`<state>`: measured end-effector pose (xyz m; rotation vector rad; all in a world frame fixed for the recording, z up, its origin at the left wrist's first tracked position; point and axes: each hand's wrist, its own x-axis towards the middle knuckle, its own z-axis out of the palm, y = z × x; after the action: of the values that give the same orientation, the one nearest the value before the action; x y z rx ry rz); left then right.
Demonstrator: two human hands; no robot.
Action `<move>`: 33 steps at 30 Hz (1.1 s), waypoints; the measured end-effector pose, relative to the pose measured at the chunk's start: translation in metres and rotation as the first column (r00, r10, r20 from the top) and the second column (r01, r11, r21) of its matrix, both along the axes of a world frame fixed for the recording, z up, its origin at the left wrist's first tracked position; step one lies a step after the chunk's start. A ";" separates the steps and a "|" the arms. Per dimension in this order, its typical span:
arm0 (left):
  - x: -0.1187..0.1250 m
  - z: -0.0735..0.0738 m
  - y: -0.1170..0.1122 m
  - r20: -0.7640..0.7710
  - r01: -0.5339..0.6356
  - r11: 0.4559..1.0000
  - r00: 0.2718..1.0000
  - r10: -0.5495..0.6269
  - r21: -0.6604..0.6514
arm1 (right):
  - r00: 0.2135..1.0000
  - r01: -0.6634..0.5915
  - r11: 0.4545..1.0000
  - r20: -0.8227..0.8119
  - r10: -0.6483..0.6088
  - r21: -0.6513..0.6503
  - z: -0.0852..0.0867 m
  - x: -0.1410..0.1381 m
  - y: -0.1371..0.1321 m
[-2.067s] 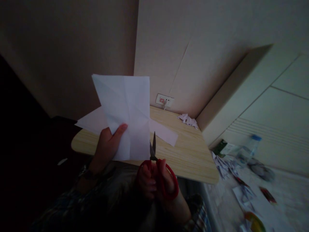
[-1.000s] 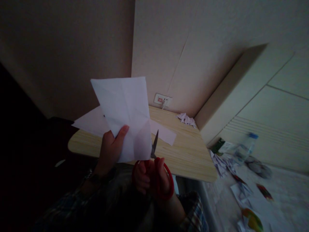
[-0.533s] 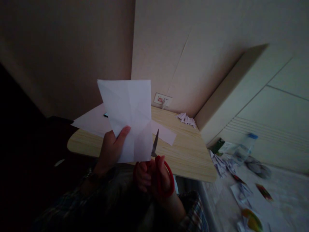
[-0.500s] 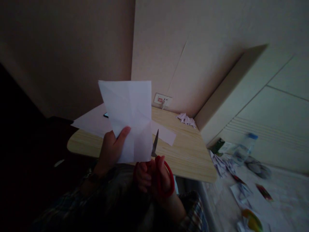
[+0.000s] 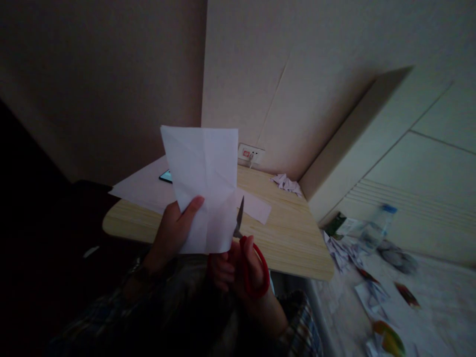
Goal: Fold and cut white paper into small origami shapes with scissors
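My left hand (image 5: 174, 225) grips a creased white sheet of paper (image 5: 206, 183) by its lower left edge, thumb across the front. The paper stands upright above the near side of the table. Closed around red-handled scissors (image 5: 256, 270) is my right hand (image 5: 238, 270), with fingers in the loops. One blade points up beside the paper's lower right edge, and the other blade is hidden behind the sheet. Whether the blades touch the paper I cannot tell.
On the wooden table (image 5: 305, 243) lie more white sheets (image 5: 137, 186), a phone (image 5: 165, 176), a paper strip (image 5: 256, 206) and folded paper pieces (image 5: 286, 183). A wall socket (image 5: 251, 153) is behind. To the right, a bed (image 5: 427, 317) holds a plastic bottle (image 5: 377, 228) and papers.
The sheet in my left hand has shifted slightly right and down, uncovering more of the phone. My right hand and the scissors have barely moved.
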<state>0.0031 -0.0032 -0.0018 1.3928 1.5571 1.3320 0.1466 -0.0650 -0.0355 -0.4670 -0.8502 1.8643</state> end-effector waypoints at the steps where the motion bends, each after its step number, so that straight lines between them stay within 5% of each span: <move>1: 0.001 -0.001 0.000 0.007 0.011 1.000 1.000 -0.011 -0.001 | 1.000 0.008 1.000 -0.006 -0.008 -0.001 0.001 0.000 0.000; 24: 0.004 -0.002 -0.002 0.132 0.072 0.994 0.989 -0.060 -0.082 | 0.997 0.070 0.998 0.030 -0.070 0.005 0.003 0.000 -0.001; 33: 0.009 0.000 -0.004 0.294 0.115 0.982 0.954 -0.067 -0.150 | 0.992 0.129 0.992 0.008 -0.129 -0.006 0.004 -0.008 -0.003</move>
<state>0.0118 -0.0069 -0.0017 1.1006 1.3581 1.2554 0.1386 -0.0678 -0.0318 -0.5210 -0.8004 1.7479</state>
